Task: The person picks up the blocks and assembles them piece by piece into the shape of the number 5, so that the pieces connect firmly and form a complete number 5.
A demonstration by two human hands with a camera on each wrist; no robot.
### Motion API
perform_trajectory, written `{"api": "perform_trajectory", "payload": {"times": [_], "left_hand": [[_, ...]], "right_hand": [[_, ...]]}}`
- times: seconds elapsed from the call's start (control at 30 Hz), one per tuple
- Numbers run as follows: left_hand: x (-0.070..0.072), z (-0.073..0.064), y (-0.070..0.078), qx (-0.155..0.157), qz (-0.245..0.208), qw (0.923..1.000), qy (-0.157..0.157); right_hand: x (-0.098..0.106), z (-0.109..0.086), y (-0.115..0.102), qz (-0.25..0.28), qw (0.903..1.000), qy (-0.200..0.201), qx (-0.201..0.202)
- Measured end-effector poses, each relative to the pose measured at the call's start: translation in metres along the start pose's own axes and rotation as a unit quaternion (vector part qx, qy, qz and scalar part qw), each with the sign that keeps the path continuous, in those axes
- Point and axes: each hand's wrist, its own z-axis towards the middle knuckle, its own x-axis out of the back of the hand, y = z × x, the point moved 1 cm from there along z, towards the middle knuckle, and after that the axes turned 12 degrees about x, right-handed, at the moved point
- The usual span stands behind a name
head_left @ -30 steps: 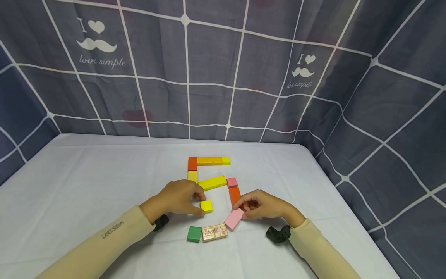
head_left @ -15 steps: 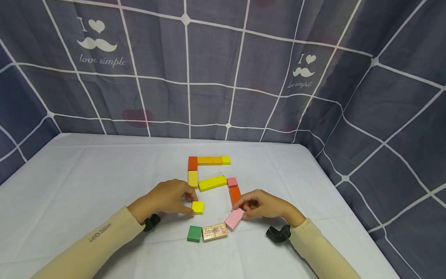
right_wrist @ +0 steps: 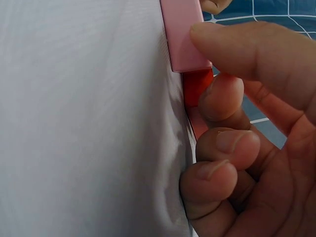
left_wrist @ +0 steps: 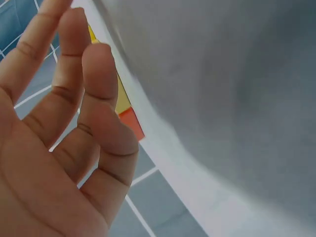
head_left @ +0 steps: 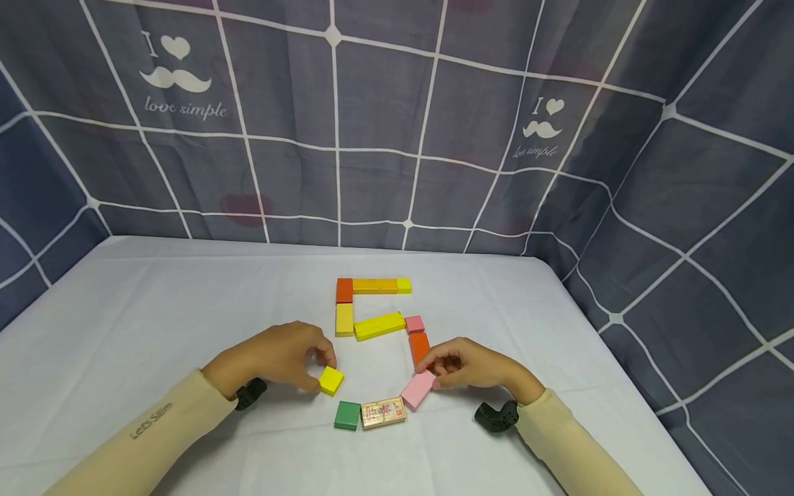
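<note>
My left hand point(head_left: 282, 355) pinches a small yellow block point(head_left: 331, 380) between thumb and fingers, left of the other blocks. In the left wrist view the fingers hide that block. My right hand point(head_left: 468, 364) has thumb and index finger on a pink block point(head_left: 418, 390), its other fingers curled; the right wrist view shows the thumb at the pink block's point(right_wrist: 186, 39) edge. An orange-red block point(head_left: 419, 349) touches the pink block's far end. Near its other end lies a patterned block point(head_left: 382, 412), with a green block point(head_left: 347, 415) beside it.
Further back, a red block point(head_left: 344, 290), an orange bar point(head_left: 375, 286), a small yellow block point(head_left: 404, 285), a pale yellow block point(head_left: 344, 320), a long yellow bar point(head_left: 380, 326) and a small pink block point(head_left: 414, 324) continue the line. White cloth point(head_left: 205, 296) covers the table; a grey curtain point(head_left: 378, 179) hangs behind.
My left hand has moved left and slightly nearer with the yellow block, which has turned a little. The right hand and the other blocks stay put.
</note>
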Motion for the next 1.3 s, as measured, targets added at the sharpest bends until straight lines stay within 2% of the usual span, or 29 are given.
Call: {"api": "perform_trajectory", "payload": {"times": [0.4,0.77,1.3], "left_hand": [[-0.001,-0.013,0.002,0.005,-0.023,0.9996,-0.014],[-0.005,-0.016,0.005,-0.013,-0.027,0.9994,-0.017],[-0.009,-0.018,0.005,-0.017,-0.030,0.9992,-0.019]], "right_hand": [[0.000,0.000,0.000,-0.005,1.0000,0.003,0.003],[0.000,0.000,0.001,-0.002,1.0000,0.002,0.001],[0.000,-0.001,0.003,-0.006,0.9999,-0.001,0.012]]}}
